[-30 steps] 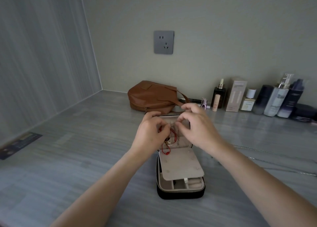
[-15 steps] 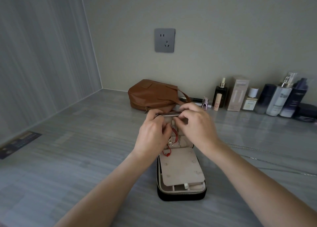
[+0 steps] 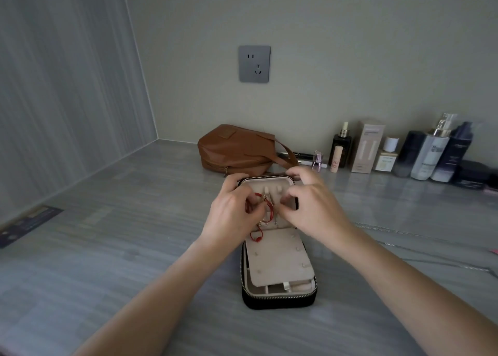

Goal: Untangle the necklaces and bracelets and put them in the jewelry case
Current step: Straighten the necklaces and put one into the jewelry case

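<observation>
Black zip-around jewelry case [image 3: 279,300] lies open at centre frame on the grey streaked counter [image 3: 107,261], lid raised toward the back wall, beige lining showing. Beige flap [image 3: 277,258] with small pegs lies over the base; compartments partly visible at the lower edge.

Left hand [image 3: 231,218], centre frame: fingers curled in front of the raised lid, thumb and fingertips pinched together on a red cord bracelet [image 3: 265,210]. Cord loops across the lid lining; its loose end hangs onto the top left corner of the flap. Gold and silver pieces [image 3: 262,223] bunched with the cord just under the left hand; too small to tell which is which, or whether they are knotted.

Right hand [image 3: 315,207]: fingers bent near the right side of the lid, fingertips close to the cord. Cannot tell whether they grip anything.

Thin silver chain [image 3: 377,227] lies loose on the counter, right of the right forearm.

Brown leather bag [image 3: 237,151] behind the case. Row of bottles and boxes [image 3: 404,151] along the wall, upper right. Grey wall socket [image 3: 254,63] above.
</observation>
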`<state>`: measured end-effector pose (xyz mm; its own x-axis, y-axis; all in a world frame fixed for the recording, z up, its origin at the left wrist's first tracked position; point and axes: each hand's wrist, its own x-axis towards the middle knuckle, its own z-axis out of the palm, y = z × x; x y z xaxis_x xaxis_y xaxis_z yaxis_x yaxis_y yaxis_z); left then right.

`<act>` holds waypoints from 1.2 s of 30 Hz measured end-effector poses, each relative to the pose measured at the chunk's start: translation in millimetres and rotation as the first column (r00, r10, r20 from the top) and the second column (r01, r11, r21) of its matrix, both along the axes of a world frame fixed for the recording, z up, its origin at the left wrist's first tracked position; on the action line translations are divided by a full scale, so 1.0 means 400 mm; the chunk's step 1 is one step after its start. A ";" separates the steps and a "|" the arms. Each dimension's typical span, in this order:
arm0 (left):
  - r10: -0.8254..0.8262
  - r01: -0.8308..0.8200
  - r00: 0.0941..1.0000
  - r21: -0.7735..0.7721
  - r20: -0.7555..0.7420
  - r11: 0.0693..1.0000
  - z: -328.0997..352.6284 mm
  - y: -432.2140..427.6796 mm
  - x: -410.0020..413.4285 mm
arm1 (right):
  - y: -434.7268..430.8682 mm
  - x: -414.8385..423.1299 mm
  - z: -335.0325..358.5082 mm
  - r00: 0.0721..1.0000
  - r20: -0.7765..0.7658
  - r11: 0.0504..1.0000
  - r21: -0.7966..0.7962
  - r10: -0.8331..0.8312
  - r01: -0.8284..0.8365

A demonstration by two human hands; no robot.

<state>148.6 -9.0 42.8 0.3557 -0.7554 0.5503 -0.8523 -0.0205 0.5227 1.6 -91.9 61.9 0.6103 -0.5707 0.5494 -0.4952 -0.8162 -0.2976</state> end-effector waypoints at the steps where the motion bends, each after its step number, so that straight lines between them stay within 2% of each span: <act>1: 0.002 -0.002 1.000 0.017 -0.008 1.000 0.002 0.006 0.002 | 0.002 -0.018 0.002 1.000 -0.012 1.000 0.008 0.002 -0.002; 6: 0.021 -0.027 0.997 0.079 0.076 0.997 0.021 0.029 0.003 | -0.028 -0.171 0.012 0.986 -0.140 0.995 0.042 -0.087 0.094; 9: 0.052 -0.057 0.981 0.024 0.185 0.998 0.038 0.029 -0.005 | -0.065 -0.293 0.014 0.953 -0.251 0.972 0.120 -0.168 0.203; 12: 0.058 -0.052 0.972 -0.030 0.227 0.998 0.056 0.018 -0.028 | -0.095 -0.403 0.014 0.925 -0.331 0.934 0.233 -0.187 0.272; 15: 0.011 0.007 0.968 -0.071 0.252 0.997 0.075 -0.001 -0.082 | -0.105 -0.472 0.000 0.917 -0.366 0.907 0.315 -0.156 0.280; 18: -0.105 0.122 0.963 -0.056 0.248 0.991 0.084 -0.028 -0.166 | -0.102 -0.496 -0.021 0.920 -0.371 0.905 0.337 -0.127 0.261; 20: -0.203 0.200 0.949 0.038 0.242 0.979 0.087 -0.052 -0.229 | -0.105 -0.496 -0.035 0.908 -0.395 0.915 0.298 -0.140 0.271; 23: -0.289 0.232 0.929 0.244 0.233 0.942 0.081 -0.094 -0.308 | -0.104 -0.486 -0.059 0.875 -0.452 0.928 0.224 -0.173 0.299; 29: -0.417 0.368 0.908 0.389 0.046 0.845 0.040 -0.161 -0.399 | -0.104 -0.480 -0.061 0.866 -0.436 0.917 0.186 -0.245 0.353; 33: -0.425 0.308 0.903 0.589 0.066 0.747 0.004 -0.195 -0.436 | -0.106 -0.485 -0.068 0.850 -0.455 0.914 0.163 -0.265 0.372; 36: -0.417 0.294 0.908 0.634 0.050 0.716 -0.012 -0.209 -0.446 | -0.102 -0.484 -0.077 0.857 -0.456 0.928 0.151 -0.242 0.342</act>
<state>-29.7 -92.4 38.1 -0.0641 -0.9973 -0.0359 -0.9363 0.0477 0.3478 -191.9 -132.8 31.2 0.5402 -0.8333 0.1178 -0.8181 -0.5527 -0.1585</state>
